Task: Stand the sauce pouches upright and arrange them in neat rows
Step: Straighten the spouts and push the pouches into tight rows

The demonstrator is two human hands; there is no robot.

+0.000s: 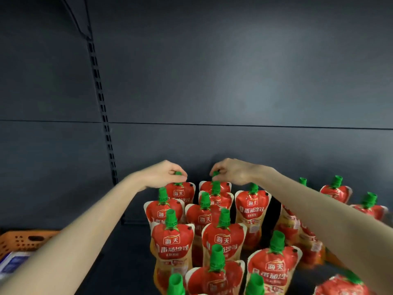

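Several red tomato-sauce pouches with green caps stand upright on a dark shelf point(131, 248), in rough rows running back toward the rear panel. My left hand point(163, 174) pinches the green cap of the back-left pouch point(181, 193). My right hand point(231, 171) pinches the cap of the back pouch point(206, 186) in the neighbouring row. In front of them stand more pouches, such as one at centre point(172, 243) and one beside it point(223, 241). A pouch point(340, 288) lies tipped at the bottom right.
Looser pouches point(336, 190) stand at the right, partly hidden behind my right forearm. An orange perforated basket point(19, 241) holding a white-and-blue pack sits at the lower left. A slotted upright point(102, 107) runs up the grey back panel.
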